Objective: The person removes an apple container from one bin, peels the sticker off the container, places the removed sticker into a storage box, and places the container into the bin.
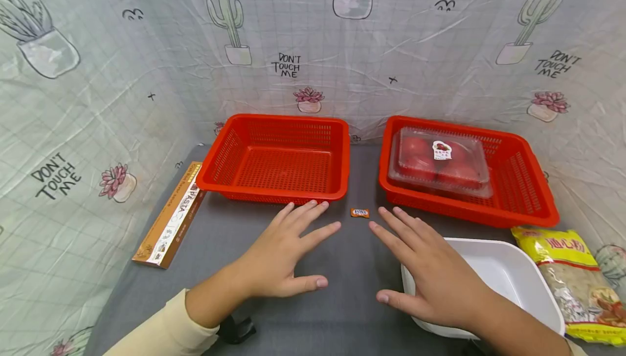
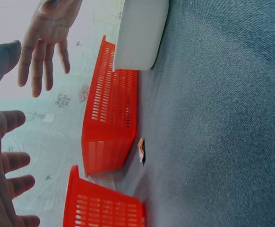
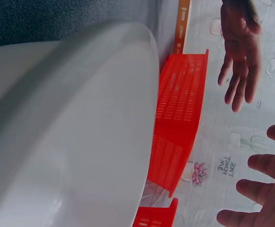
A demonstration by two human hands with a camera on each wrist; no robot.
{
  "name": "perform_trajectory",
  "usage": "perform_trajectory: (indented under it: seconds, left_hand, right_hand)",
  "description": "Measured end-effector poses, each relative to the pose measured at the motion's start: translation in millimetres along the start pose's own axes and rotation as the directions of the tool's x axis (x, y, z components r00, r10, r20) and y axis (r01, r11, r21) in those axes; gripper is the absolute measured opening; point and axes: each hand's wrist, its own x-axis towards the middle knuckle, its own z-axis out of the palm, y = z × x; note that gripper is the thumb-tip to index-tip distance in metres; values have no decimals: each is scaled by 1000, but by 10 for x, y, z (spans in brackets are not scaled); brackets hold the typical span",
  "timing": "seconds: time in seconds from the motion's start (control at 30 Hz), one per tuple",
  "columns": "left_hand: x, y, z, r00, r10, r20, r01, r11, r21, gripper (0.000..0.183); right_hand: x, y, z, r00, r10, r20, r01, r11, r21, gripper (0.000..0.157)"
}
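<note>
Both hands hover over the grey table with fingers spread, holding nothing. My left hand (image 1: 279,255) is in front of the left red basket (image 1: 286,176), which has nothing in it. Over the left edge of a white tub (image 1: 508,274) is my right hand (image 1: 435,272). A small orange wrapped candy (image 1: 359,213) lies on the table beyond and between the fingertips. In the right red basket (image 1: 518,182) sits a clear plastic box (image 1: 442,163) of round red fruit with a white label. The left wrist view also shows the candy (image 2: 141,150).
A long brown pasta box (image 1: 171,214) lies left of the left basket. At the right edge a yellow bag (image 1: 577,285) of dry food lies beside the white tub. Cloth printed with cacti (image 1: 313,35) hangs behind and at the sides.
</note>
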Motion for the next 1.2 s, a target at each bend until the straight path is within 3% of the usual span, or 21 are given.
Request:
perform_trajectory:
  seconds: [0.3,0.5,0.83,1.2]
  left_hand:
    - [90,7,40,996,-21,-91,20,1000,-13,84]
    - [154,22,49,992,-61,-112,59,998,-28,82]
    - [291,38,128,978,-130,-166,116,989,-89,79]
    - [426,41,208,967,-179,-178,155,977,-144,77]
  right_hand:
    - [13,57,-86,999,37,0,-37,999,8,109]
    - [27,108,-141,997,75,22,-76,997,18,109]
    - [23,216,-180,994,106,-15,-105,993,62,112]
    - [19,352,-255,987,160,-7,-159,984,78,113]
